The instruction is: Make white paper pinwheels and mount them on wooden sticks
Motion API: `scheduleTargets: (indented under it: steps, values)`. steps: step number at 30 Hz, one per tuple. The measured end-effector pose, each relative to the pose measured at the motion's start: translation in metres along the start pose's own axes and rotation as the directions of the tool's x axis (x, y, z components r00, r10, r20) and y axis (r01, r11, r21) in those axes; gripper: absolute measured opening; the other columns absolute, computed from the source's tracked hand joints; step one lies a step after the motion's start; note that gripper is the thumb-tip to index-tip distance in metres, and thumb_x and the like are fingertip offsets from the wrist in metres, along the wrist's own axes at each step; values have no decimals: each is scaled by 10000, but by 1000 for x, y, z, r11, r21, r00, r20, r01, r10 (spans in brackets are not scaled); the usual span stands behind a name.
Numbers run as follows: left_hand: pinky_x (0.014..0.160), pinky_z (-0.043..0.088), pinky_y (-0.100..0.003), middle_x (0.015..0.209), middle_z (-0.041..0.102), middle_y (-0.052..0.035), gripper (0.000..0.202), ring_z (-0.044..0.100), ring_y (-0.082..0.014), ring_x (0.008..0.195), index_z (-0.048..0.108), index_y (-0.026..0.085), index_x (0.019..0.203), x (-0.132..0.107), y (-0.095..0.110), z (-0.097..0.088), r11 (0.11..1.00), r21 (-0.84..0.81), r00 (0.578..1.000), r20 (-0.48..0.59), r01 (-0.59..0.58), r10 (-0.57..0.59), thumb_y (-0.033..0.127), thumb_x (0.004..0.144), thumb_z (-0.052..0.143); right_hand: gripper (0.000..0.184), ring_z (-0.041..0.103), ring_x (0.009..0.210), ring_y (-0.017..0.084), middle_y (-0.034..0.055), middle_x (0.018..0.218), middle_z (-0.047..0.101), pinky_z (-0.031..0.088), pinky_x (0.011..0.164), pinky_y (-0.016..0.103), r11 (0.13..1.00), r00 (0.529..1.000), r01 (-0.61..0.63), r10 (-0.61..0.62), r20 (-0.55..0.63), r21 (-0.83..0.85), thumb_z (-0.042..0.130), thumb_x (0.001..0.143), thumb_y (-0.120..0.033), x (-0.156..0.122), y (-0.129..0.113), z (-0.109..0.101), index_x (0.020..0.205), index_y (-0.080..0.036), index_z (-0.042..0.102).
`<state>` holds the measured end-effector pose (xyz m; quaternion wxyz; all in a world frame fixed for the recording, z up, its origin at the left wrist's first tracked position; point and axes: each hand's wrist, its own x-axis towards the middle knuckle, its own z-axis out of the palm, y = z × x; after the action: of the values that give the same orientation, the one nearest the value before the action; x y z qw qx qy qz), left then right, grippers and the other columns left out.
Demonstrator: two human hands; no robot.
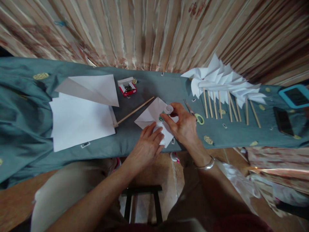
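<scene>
My right hand (184, 125) is closed around a glue stick (168, 110) with a white end and a green label. The glue stick is tilted, its lower end at the middle of a square white paper (151, 112) with creases or cuts running in from its corners. My left hand (147, 143) lies over the near edge of that paper, fingers stretched out and pressing it down. Close to the paper's far left side lies a thin wooden stick (134, 112). Scissors (194, 112) with green handles rest just beyond my right hand.
Stacked white paper sheets (83, 124) lie at left, with a folded sheet (96, 88) on top. A small red box (127, 87) of metal pieces stands behind. At right are several white paper pinwheels (224, 79) on sticks, a phone (283, 120) and a blue-framed device (295, 96).
</scene>
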<state>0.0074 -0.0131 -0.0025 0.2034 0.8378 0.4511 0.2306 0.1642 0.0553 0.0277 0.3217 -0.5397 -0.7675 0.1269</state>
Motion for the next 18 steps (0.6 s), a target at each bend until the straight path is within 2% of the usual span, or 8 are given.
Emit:
scheduleTargets:
  steps: [3, 8, 12, 16, 18]
  values:
    - [1063, 406, -581, 1315, 594, -174, 237, 414, -363, 1348, 607, 99, 1101, 0, 0, 0, 1000, 14, 1000, -5, -12, 12, 159, 873, 584, 280, 653, 747, 198, 51, 841, 693, 526, 717, 338, 1000, 1000, 15, -15, 3, -10, 603, 874, -412, 1, -1, -1, 1053, -197, 606]
    - [1064, 411, -568, 1319, 593, -171, 236, 414, -376, 1344, 608, 83, 1093, 0, 1, -1, 999, 36, 1000, 1, -15, 15, 162, 871, 592, 284, 667, 801, 208, 70, 888, 692, 526, 748, 347, 999, 994, 35, -36, 102, 13, 556, 906, -361, 3, 0, -7, 1119, -178, 595]
    - [1068, 405, -574, 1321, 593, -169, 244, 417, -373, 1343, 604, 87, 1106, 0, 1, -1, 999, 32, 1000, 5, -9, 8, 162, 875, 586, 307, 672, 851, 223, 88, 951, 697, 530, 792, 372, 998, 989, 54, -58, 139, 33, 544, 910, -336, 2, 0, -11, 1170, -176, 579]
    - [1066, 409, -569, 1311, 598, -173, 242, 424, -371, 1338, 606, 84, 1102, 0, 1, -1, 1000, 29, 1000, 10, -8, 7, 165, 875, 588, 308, 665, 933, 242, 108, 1053, 691, 528, 851, 391, 993, 979, 69, -86, 185, 93, 541, 911, -311, 0, 0, -18, 1188, -180, 573]
    - [1068, 407, -570, 1313, 597, -175, 241, 423, -369, 1339, 605, 81, 1102, 0, 1, -2, 999, 30, 1000, 9, -11, 11, 164, 877, 585, 293, 659, 949, 231, 95, 1104, 680, 530, 861, 384, 987, 975, 37, -70, 212, 155, 543, 911, -302, -2, 2, -21, 1185, -201, 571]
